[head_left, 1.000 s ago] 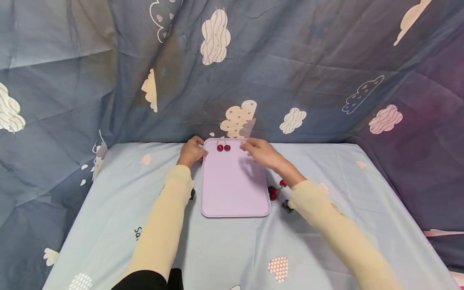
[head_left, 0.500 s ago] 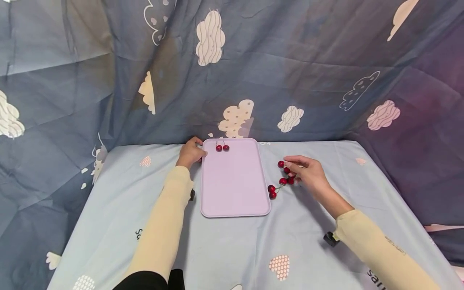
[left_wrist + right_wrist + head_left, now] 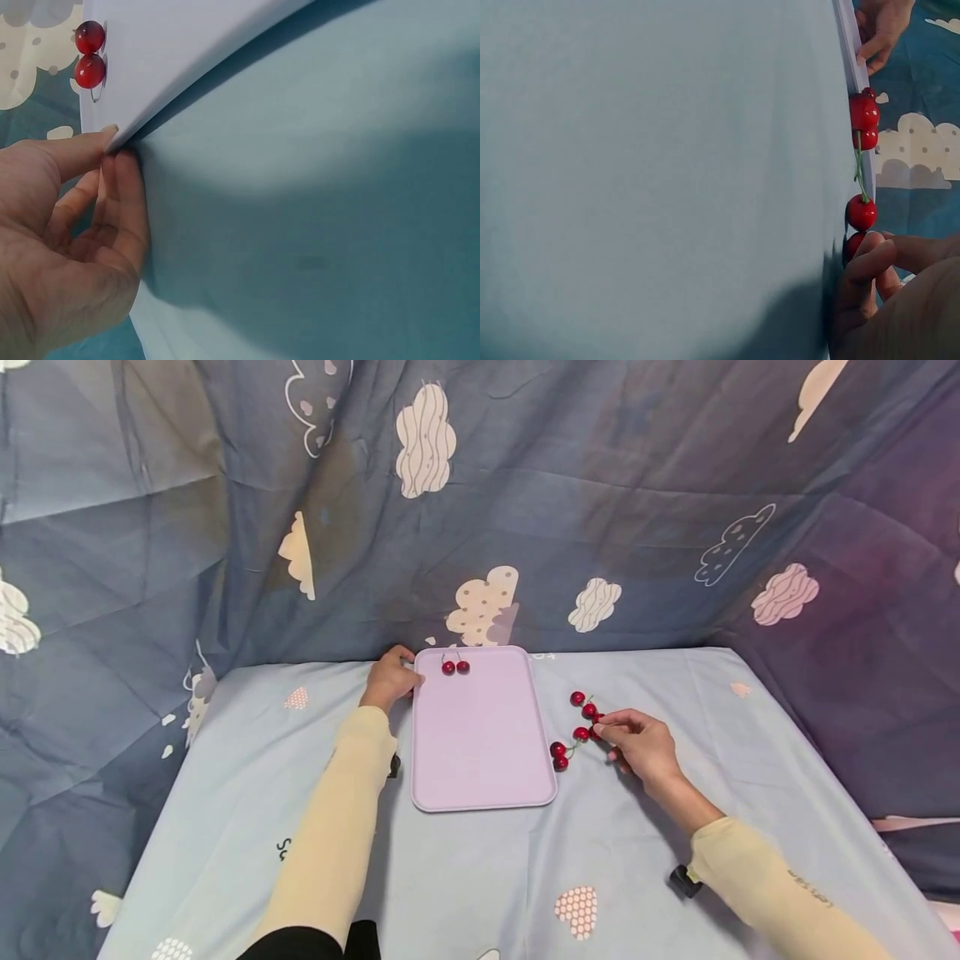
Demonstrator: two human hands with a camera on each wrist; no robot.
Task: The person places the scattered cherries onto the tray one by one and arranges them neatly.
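Observation:
A lilac tray (image 3: pixel 483 752) lies on the light blue cloth. My left hand (image 3: pixel 390 679) pinches its far left corner, thumb over the rim and fingers below, as the left wrist view shows. A pair of dark red cherries (image 3: pixel 90 70) with thin stems sits in the tray near that corner. To the right of the tray lies a loose cluster of cherries (image 3: pixel 581 734) with green stems. Over the cluster's right side, my right hand (image 3: pixel 647 750) pinches a cherry (image 3: pixel 853 245) between thumb and forefinger, and the fingertips partly hide it.
Two joined cherries (image 3: pixel 559 756) lie right against the tray's right edge. A dark cloth wall (image 3: pixel 660 527) with cloud prints rises directly behind the table's far edge. The light blue cloth (image 3: pixel 465 877) spreads around the tray, with a few folds.
My right hand has moved from above the tray's far right corner to the cherries on the right, and its fingertips have closed there. My left hand stays at the tray's corner.

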